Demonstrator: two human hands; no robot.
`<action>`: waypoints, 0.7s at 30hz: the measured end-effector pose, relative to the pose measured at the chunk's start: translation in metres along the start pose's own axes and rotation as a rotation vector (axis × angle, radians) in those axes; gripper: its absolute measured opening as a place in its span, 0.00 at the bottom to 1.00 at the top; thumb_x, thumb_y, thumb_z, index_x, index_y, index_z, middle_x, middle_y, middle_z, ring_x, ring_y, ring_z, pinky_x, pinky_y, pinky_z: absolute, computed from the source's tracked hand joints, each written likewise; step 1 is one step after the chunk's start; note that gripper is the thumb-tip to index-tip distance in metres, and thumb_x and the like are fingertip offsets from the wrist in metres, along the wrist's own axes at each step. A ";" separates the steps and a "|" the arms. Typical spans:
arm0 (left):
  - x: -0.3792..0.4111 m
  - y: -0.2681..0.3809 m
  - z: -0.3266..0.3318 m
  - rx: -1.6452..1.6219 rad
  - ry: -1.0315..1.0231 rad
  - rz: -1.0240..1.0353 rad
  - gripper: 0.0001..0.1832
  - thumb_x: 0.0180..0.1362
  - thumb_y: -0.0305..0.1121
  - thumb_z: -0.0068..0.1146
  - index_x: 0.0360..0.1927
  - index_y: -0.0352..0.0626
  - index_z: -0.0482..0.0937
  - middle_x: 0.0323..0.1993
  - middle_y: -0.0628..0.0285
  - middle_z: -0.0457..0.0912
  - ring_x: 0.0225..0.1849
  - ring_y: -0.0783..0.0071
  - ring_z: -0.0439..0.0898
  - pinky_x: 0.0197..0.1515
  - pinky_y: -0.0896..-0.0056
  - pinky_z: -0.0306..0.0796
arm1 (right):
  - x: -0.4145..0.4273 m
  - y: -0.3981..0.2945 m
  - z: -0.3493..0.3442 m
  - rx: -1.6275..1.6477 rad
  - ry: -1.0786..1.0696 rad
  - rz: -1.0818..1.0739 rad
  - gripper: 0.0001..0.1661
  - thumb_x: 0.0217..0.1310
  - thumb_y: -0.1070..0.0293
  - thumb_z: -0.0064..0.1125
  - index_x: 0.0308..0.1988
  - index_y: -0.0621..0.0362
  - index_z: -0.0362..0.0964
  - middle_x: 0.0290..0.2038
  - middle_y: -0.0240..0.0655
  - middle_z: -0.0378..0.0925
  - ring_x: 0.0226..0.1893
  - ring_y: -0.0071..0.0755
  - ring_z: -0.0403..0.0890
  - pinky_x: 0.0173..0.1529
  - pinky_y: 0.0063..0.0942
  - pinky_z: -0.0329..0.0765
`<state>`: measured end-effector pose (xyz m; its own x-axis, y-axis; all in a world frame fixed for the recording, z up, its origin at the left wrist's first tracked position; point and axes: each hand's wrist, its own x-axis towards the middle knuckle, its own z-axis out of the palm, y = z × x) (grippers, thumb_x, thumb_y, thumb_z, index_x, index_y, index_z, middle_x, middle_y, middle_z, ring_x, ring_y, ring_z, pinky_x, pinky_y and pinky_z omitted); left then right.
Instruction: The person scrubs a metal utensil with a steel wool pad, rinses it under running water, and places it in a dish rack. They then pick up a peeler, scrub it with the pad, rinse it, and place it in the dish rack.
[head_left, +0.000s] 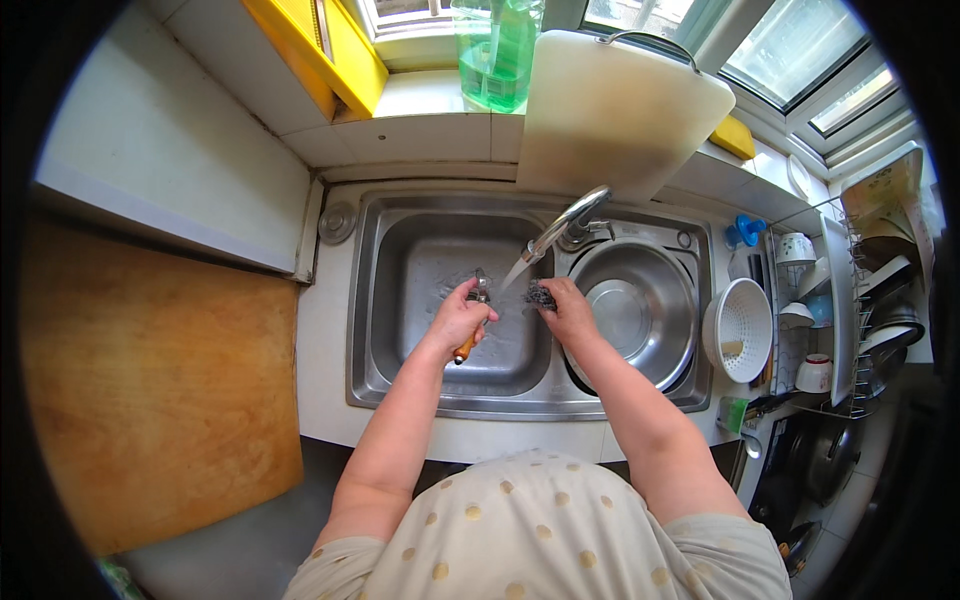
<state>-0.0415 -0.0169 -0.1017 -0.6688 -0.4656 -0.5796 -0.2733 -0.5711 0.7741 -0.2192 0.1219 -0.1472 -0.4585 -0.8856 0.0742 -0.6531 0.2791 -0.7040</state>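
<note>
My left hand grips a kitchen utensil with a wooden handle and a metal head, possibly a peeler. The head points away from me over the left sink basin, and my fingers cover part of it. A dark metal scouring pad is pinched in my right hand, near the divider between the basins. Water runs from the chrome faucet and falls between my two hands. Ripples show on the wet basin floor.
A large stainless steel bowl sits in the right basin. Behind the faucet leans a white cutting board. A white colander and a dish rack with bowls stand at right. A wooden board lies at left.
</note>
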 end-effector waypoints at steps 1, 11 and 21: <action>0.000 0.000 0.001 0.023 -0.027 -0.021 0.42 0.51 0.24 0.51 0.69 0.34 0.45 0.26 0.60 0.80 0.13 0.79 0.69 0.14 0.79 0.62 | 0.003 -0.010 0.000 0.057 0.048 -0.065 0.23 0.43 0.75 0.63 0.44 0.55 0.70 0.42 0.41 0.72 0.46 0.48 0.73 0.48 0.37 0.73; 0.007 -0.023 -0.002 0.088 -0.196 0.213 0.42 0.53 0.19 0.43 0.71 0.46 0.42 0.34 0.61 0.74 0.22 0.81 0.69 0.27 0.79 0.67 | -0.006 0.011 0.013 0.201 0.081 0.300 0.21 0.53 0.68 0.62 0.48 0.58 0.69 0.44 0.39 0.75 0.46 0.43 0.76 0.50 0.33 0.73; -0.003 -0.035 0.008 0.660 -0.104 0.350 0.35 0.60 0.29 0.53 0.70 0.44 0.52 0.41 0.61 0.77 0.34 0.72 0.74 0.41 0.72 0.70 | 0.037 -0.045 0.020 0.936 0.031 0.461 0.20 0.59 0.64 0.56 0.50 0.58 0.65 0.38 0.33 0.75 0.36 0.24 0.76 0.41 0.25 0.72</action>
<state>-0.0354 0.0105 -0.1249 -0.8455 -0.4606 -0.2702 -0.3688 0.1375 0.9193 -0.1945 0.0694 -0.1265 -0.5686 -0.7528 -0.3317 0.3108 0.1768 -0.9339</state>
